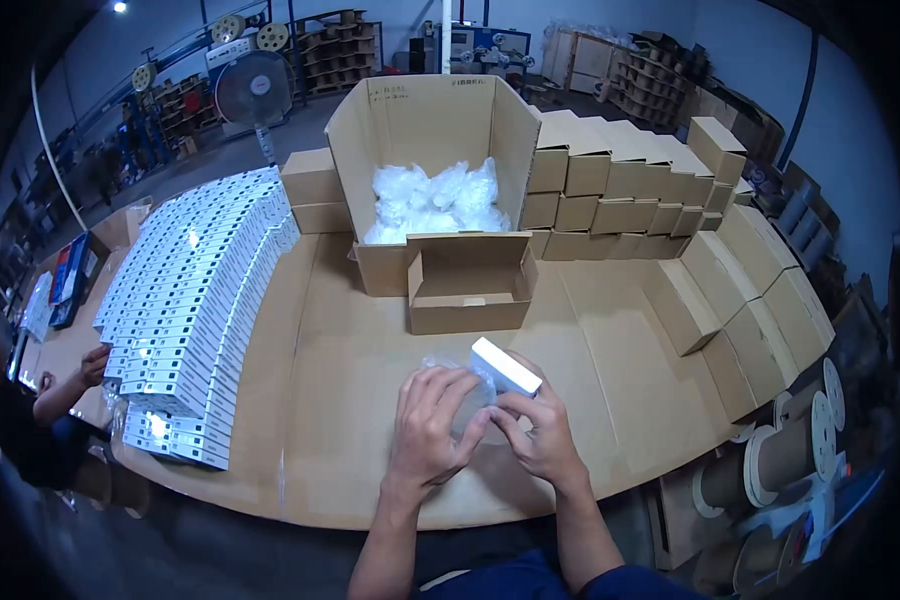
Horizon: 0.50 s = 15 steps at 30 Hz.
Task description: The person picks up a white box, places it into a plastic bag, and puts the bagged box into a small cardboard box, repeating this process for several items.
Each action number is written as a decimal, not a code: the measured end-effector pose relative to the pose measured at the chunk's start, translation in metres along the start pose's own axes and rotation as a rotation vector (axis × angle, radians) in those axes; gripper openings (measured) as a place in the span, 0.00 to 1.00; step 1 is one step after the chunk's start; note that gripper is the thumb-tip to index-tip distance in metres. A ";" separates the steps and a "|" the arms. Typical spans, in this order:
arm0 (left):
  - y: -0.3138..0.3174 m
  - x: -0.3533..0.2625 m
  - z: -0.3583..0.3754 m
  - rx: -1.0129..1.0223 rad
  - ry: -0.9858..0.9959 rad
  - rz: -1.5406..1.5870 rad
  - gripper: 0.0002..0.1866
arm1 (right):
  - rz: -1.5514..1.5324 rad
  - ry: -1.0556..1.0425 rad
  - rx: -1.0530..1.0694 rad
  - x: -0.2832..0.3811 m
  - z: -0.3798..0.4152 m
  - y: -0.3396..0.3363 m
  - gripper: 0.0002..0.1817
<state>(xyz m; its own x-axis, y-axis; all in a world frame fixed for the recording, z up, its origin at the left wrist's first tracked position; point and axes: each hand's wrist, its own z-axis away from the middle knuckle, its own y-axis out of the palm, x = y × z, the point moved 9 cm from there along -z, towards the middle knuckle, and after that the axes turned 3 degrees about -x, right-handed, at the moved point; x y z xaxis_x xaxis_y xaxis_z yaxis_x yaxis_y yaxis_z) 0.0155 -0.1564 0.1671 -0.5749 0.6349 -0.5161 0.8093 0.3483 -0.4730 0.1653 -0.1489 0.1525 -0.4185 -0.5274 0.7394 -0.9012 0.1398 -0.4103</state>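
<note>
Workshop-looking room around us, with a big standing fan at the back left and large spools down by the right edge. Our counter has a brown, cardboard-looking top, and it's pretty loaded around the sides.

So, the thing we've got in hand: a small white box, tilted, held above the near middle of the counter. Our right grip is closed around it, fingers along the far side and thumb bent in front. Our left grip is curled in, fingers bunched on a clear plastic bag just beside the box. Can't tell how much of the box is inside the plastic, since our fingers cover that bit. Both thumbs are close together.

Just past our hands there's an open brown box, right in front of a big carton with clear plastic stuff in it. Left side has a tall stack of white boxes, and somebody else's hand is at its outer edge. Brown cartons are piled along the back right, with more down the right side.
</note>
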 end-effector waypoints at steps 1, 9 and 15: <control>0.006 0.005 0.002 0.021 -0.014 0.054 0.17 | 0.076 -0.077 0.030 0.008 0.000 0.000 0.08; 0.048 0.050 0.017 -0.011 -0.445 0.273 0.04 | 0.047 0.075 0.059 -0.025 0.003 -0.009 0.07; 0.027 0.067 -0.024 0.069 -0.419 0.116 0.06 | -0.063 0.368 0.212 -0.070 0.011 -0.011 0.07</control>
<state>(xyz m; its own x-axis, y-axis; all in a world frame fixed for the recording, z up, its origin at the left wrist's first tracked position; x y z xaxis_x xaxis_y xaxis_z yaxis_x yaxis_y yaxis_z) 0.0014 -0.0878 0.1373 -0.4917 0.3275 -0.8068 0.8694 0.2359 -0.4341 0.2057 -0.1223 0.0991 -0.4104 -0.1900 0.8919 -0.8991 -0.0788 -0.4305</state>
